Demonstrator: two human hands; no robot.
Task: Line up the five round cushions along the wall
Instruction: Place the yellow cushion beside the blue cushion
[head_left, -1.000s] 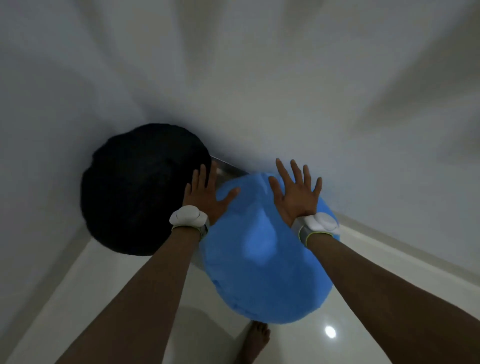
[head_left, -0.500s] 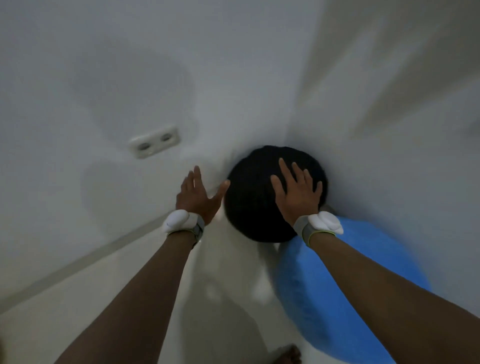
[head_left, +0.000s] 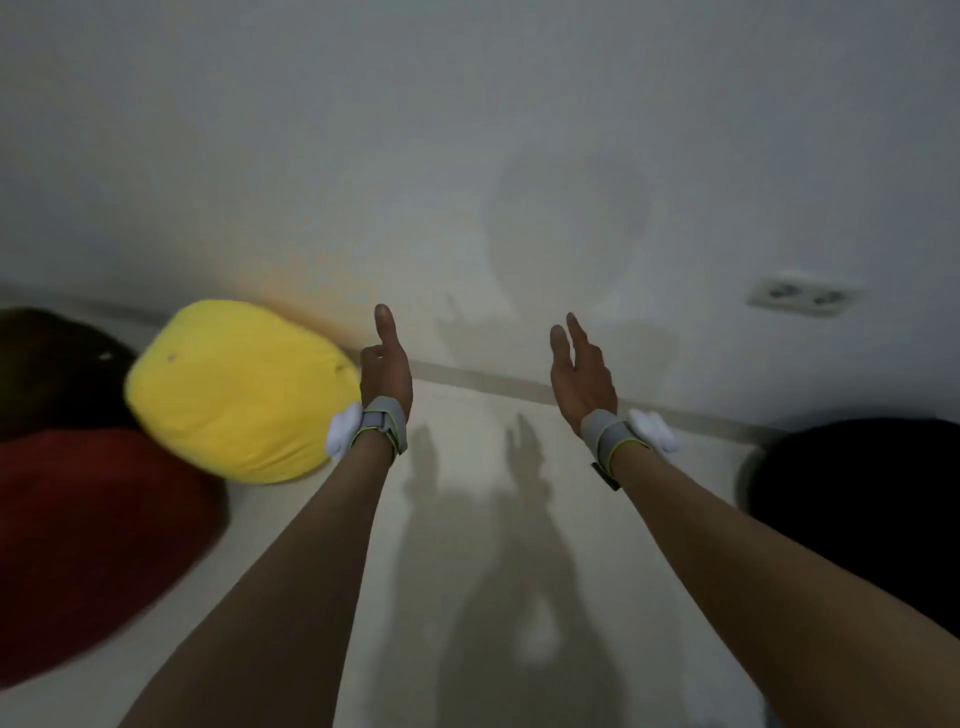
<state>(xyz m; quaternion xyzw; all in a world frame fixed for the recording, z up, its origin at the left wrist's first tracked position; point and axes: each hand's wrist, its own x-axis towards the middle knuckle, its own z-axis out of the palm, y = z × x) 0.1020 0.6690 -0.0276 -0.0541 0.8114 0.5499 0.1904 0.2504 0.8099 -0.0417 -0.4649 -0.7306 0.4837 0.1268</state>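
Note:
A yellow round cushion (head_left: 234, 389) lies on the floor at the left, close to the wall. A red cushion (head_left: 88, 540) lies in front of it and a dark brown cushion (head_left: 47, 364) sits behind at the far left edge. A black cushion (head_left: 862, 499) rests by the wall at the right edge. The blue cushion is out of view. My left hand (head_left: 385, 364) hovers just right of the yellow cushion, fingers apart, holding nothing. My right hand (head_left: 581, 374) is raised over bare floor, also empty.
A white wall fills the upper view, with a double socket (head_left: 800, 297) at the right. A grey skirting strip (head_left: 493, 382) runs along the wall's foot. Pale glossy floor (head_left: 467, 519) lies between the yellow and black cushions, with my arms' shadows on it.
The view has swung left: the blue cushion has left the frame, the black one now sits at the right edge, and yellow, red and brown cushions have appeared. Both hands have come off the cushions.

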